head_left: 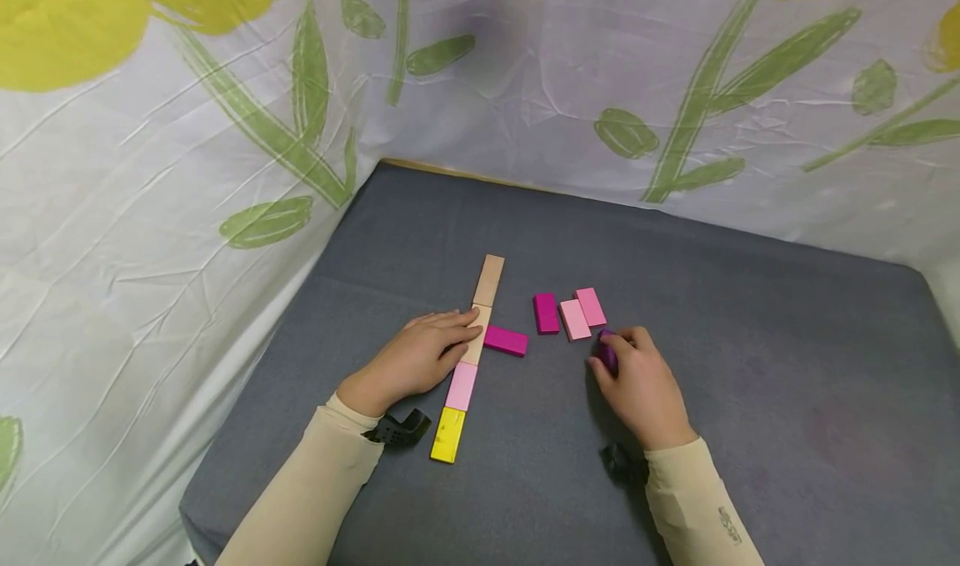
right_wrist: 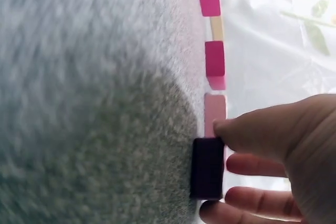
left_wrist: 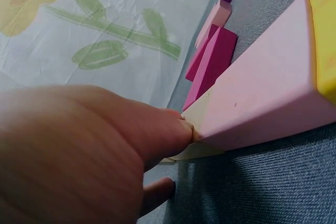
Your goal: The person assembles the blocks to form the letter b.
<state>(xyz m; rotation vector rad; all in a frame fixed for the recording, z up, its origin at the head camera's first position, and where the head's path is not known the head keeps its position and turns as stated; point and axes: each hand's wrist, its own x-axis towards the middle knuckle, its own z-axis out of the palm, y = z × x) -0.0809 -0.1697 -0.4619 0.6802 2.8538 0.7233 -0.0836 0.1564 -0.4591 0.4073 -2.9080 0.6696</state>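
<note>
Yellow paint covers the nearest piece, a slightly scuffed yellow block (head_left: 448, 435) at the near end of a slanting row that runs roughly along the counter's left edge, well inside it; beyond it, end to end, lies a pale pink block (head_left: 461, 387). To the right, the right hand (head_left: 645, 387) pinches a purple block (head_left: 607, 353) between thumb and fingers, in the middle part of the counter (head_left: 750, 341). A loose pinch could let this block twist, and a sideways knock would probably disturb the two light pink blocks (head_left: 576, 320) just beyond; whether it touches them or the cloth, I cannot tell. It is a small, smooth oblong, deep violet from above and nearly black in the right wrist view. At the row, the left hand (head_left: 416, 353) rests with fingers stretched across a beige block (head_left: 473, 351), gripping nothing visibly; uneven pressure or a dragging thumb could skew the line, as the pieces seem merely laid there. Against its right side a magenta block (head_left: 506, 341) sits crosswise, while another magenta piece (head_left: 546, 313) lies apart, beside the light pink pair. Farther, a second beige block (head_left: 489, 280) ends the row, short of the counter's far edge, behind which hangs a flowered curtain (head_left: 525, 116).
</note>
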